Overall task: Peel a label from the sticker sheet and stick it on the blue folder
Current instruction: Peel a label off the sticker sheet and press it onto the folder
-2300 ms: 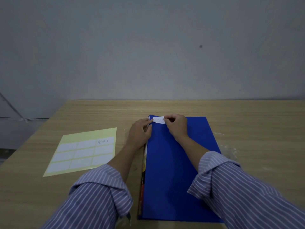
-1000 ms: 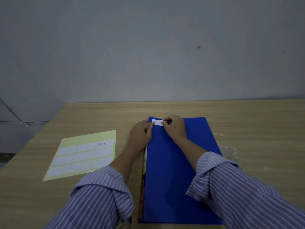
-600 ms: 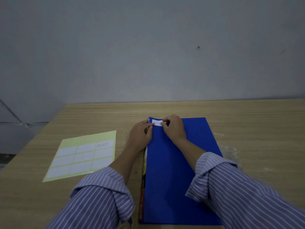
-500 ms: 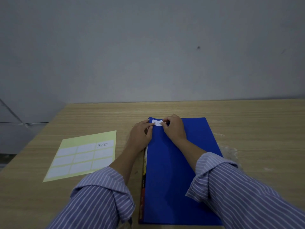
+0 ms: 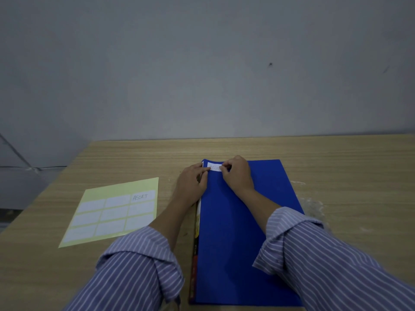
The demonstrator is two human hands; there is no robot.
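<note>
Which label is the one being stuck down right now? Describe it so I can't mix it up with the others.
Start at the blue folder lying on the wooden table, right of the yellow sticker sheet. At the folder's far left corner lies a small white label, between the left hand and the right hand. Unlike the sheet's labels, it sits alone on blue.

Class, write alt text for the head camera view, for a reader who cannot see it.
Two hands, left hand and right hand, press a white label onto the far left corner of a blue folder lying on a wooden table. A yellow sticker sheet lies to the left.
</note>
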